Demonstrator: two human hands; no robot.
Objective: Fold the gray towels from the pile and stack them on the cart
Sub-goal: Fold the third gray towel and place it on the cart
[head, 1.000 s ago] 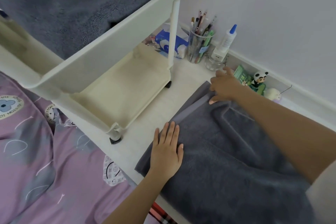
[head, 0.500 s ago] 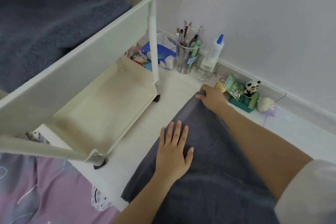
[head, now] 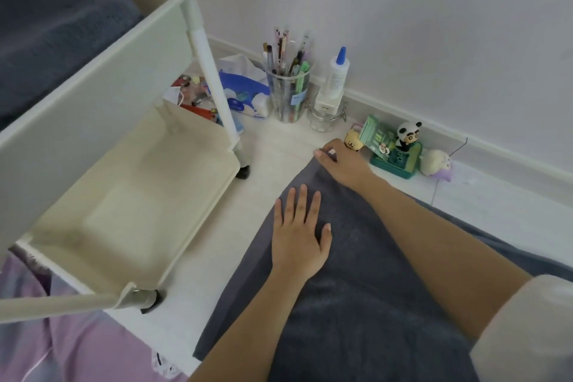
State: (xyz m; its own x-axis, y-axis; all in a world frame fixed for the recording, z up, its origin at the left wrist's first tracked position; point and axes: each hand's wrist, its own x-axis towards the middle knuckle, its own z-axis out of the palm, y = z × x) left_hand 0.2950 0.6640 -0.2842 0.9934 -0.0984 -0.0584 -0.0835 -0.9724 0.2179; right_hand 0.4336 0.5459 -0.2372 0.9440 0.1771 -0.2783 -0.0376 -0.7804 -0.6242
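A gray towel (head: 356, 304) lies spread on the white desk (head: 273, 164), reaching its front edge. My left hand (head: 299, 232) rests flat on the towel near its left edge, fingers apart. My right hand (head: 342, 161) pinches the towel's far corner close to the small toys. The cream cart (head: 102, 108) stands on the desk at the left. Its top tray holds gray towels (head: 46, 40), and its lower tray (head: 133, 205) has nothing in it.
Along the wall stand a cup of pens (head: 290, 87), a white glue bottle (head: 336, 77) on a glass jar, a blue tissue pack (head: 245, 93) and small toy figures (head: 400, 146). Purple bedding (head: 62, 350) lies below the desk's front edge.
The view has shifted, so the cart sits further left. My right hand has carried the towel's corner away from me and the towel lies flatter. My left hand has stayed flat on it.
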